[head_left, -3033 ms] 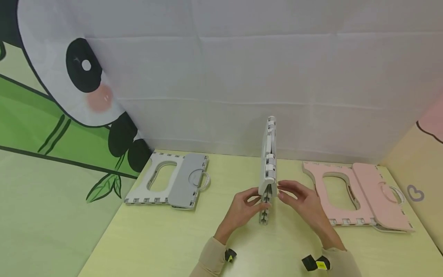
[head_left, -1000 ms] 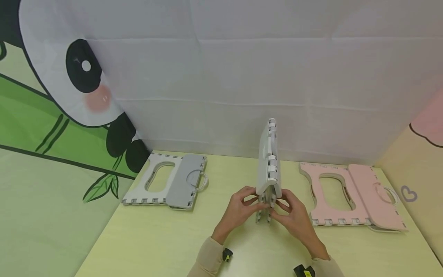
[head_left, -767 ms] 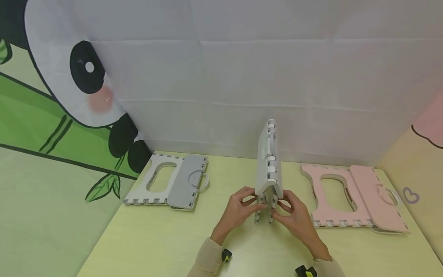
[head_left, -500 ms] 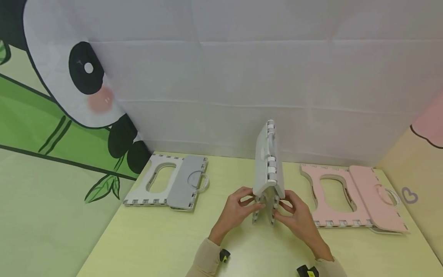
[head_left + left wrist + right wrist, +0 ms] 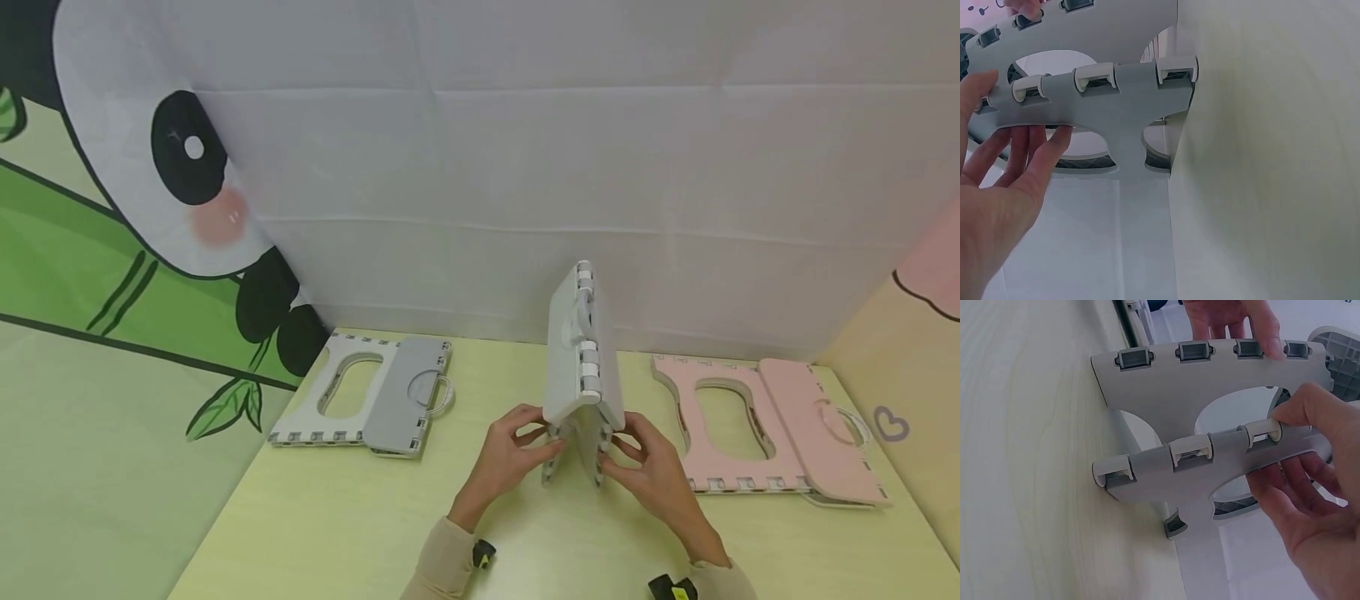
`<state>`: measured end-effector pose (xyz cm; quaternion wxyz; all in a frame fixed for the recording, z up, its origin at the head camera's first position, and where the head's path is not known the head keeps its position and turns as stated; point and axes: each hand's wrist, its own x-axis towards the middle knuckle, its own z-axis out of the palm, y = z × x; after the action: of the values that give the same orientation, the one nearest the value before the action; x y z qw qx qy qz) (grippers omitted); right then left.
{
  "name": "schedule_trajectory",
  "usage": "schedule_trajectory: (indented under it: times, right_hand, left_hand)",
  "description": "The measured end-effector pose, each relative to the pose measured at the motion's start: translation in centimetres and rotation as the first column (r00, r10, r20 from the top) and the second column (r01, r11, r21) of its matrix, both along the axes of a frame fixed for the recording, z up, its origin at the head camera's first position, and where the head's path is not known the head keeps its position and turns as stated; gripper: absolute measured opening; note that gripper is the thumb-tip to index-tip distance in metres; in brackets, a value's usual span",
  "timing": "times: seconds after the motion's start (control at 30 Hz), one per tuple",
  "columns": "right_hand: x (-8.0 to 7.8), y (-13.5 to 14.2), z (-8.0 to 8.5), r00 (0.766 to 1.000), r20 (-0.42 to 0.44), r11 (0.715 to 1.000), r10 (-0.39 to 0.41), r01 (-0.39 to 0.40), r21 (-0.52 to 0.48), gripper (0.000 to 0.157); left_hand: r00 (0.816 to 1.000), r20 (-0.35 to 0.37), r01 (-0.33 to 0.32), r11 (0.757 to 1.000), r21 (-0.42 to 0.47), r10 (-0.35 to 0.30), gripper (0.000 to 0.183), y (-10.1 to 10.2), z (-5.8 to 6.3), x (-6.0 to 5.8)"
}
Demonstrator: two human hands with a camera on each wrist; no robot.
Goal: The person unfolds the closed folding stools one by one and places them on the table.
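Observation:
A grey-white plastic folding stool [image 5: 562,358] stands upright on its edge in mid-table, its top creased into an inverted V. My left hand [image 5: 504,458] grips the edge of the left leg panel, and my right hand [image 5: 662,479] grips the right one. In the left wrist view, the thumb lies on the hinged edge of the leg panel [image 5: 1132,94] while the fingers reach into its oval cutout. The right wrist view has a matching hold on the other leg panel [image 5: 1154,481]. A gap shows between the two panels.
On the pale yellow table [image 5: 322,533], a folded grey-and-white stool [image 5: 401,400] lies flat at the left. Another folded stool, pink [image 5: 798,425], lies flat at the right, close to my right hand. A white cloth backdrop [image 5: 480,167] hangs behind the table.
The right hand has moved from fingertips at the side to a grip on the right leg panel. The hands have drawn the panels apart, widening the stool from nearly flat to a V.

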<state>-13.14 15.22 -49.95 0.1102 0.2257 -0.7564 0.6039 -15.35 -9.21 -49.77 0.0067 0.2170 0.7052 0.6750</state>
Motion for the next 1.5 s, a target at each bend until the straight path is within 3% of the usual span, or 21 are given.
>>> schedule_trajectory:
  times: [0.2, 0.63, 1.5]
  right_hand:
    - [0.0, 0.2, -0.2, 1.0, -0.01, 1.0, -0.012, 0.012, -0.003, 0.054]
    - [0.1, 1.2, -0.2, 0.998, 0.053, 1.0, -0.02, 0.019, 0.007, 0.052]
    - [0.1, 2.3, -0.3, 0.999, 0.028, 0.999, -0.02, 0.019, 0.047, 0.053]
  left_hand:
    - [1.0, -0.001, -0.02, 1.0, -0.003, 0.02, 0.033, -0.2, 0.0, 0.0]
    - [0.999, -0.016, -0.045, 0.999, -0.031, 0.044, 0.032, -0.7, 0.1, 0.1]
    - [0.999, -0.022, -0.046, 0.998, -0.035, 0.045, 0.031, -1.9, 0.1, -0.1]
